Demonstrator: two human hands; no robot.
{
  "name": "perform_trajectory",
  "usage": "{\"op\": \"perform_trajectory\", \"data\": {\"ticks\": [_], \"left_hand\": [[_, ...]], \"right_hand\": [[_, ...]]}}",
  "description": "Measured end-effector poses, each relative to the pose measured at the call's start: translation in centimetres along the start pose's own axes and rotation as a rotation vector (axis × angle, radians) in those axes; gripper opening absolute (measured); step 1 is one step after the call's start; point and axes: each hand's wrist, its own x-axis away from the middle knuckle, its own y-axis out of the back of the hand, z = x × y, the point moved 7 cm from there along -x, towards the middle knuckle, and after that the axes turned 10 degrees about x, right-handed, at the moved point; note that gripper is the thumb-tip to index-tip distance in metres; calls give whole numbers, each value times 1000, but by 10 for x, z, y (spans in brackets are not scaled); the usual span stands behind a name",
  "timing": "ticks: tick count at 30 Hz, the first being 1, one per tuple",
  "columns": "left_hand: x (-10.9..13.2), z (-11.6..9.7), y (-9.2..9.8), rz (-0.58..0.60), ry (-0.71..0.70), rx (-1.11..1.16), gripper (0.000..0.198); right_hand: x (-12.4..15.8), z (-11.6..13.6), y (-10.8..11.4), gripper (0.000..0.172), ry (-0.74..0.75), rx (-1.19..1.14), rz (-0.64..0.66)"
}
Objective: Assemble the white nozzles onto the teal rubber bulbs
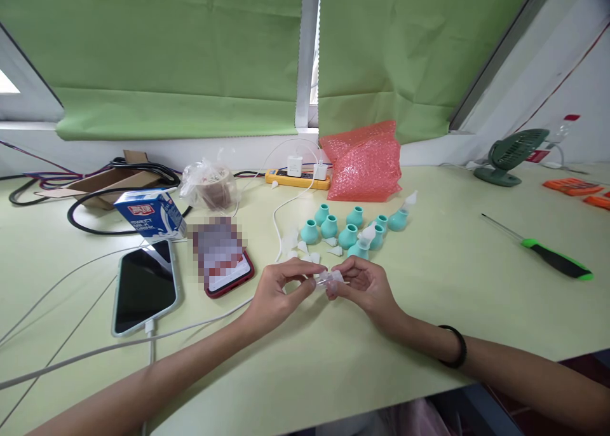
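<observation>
Between my two hands is a small clear plastic piece (323, 279), with a whitish tip at its right end. My left hand (281, 288) pinches its left end between thumb and fingertips. Thumb and fingers of my right hand (369, 286) close on the right end. Just beyond my hands stand several teal bulbs (328, 226) with open necks. White translucent cone-shaped tips sit in two of them, on the near bulb (358, 250) and the far right bulb (398, 220). Several loose white tips (335, 251) lie on the table left of the bulbs.
A red bubble-wrap bag (365, 163) and a yellow power strip (295, 179) stand at the back. To the left are two phones (147, 286), a milk carton (147, 212) and a bagged tape roll (214, 185). A screwdriver (553, 258) and green fan (512, 156) are right. White cables cross the left side.
</observation>
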Motion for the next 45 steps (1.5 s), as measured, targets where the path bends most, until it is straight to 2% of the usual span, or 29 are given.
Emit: {"op": "perform_trajectory", "data": {"ticks": [2, 3, 8, 10, 14, 21, 23, 27, 29, 31, 33, 35, 38, 45], "left_hand": [[1, 2, 0, -6, 10, -12, 21], [1, 0, 0, -10, -28, -38, 22], [4, -19, -3, -22, -375, -174, 28], [3, -18, -3, -25, -378, -189, 29], [1, -12, -5, -10, -295, -201, 27], [8, -16, -10, 13, -397, -257, 29], [7, -14, -9, 18, -330, -204, 28], [2, 3, -5, 11, 13, 72, 20], [2, 11, -4, -28, 149, 243, 17], [2, 17, -4, -69, 233, 362, 15], [3, 19, -7, -68, 291, 439, 17], [3, 20, -12, -8, 329, 484, 24], [4, 20, -17, 70, 355, 512, 28], [9, 29, -22, 53, 435, 642, 23]], "right_hand": [[0, -1, 0, 25, -18, -12, 7], [-1, -2, 0, 24, -27, -20, 6], [-1, -6, -1, 24, -52, -62, 14], [-1, -6, 0, 24, -42, -55, 9], [-1, -3, 2, 26, 5, -13, -24], [-1, 0, 2, 29, 30, 13, -49], [-2, 0, 2, 29, 28, 11, -43], [0, 2, 1, 26, 81, 49, -25], [3, 7, 1, 22, 191, 124, -37], [9, 18, -1, 20, 380, 235, -48], [16, 28, -5, 22, 563, 336, -51], [21, 34, -6, 24, 664, 398, -57], [21, 36, -6, 25, 691, 453, -55], [24, 41, -13, 24, 716, 460, -7]]}}
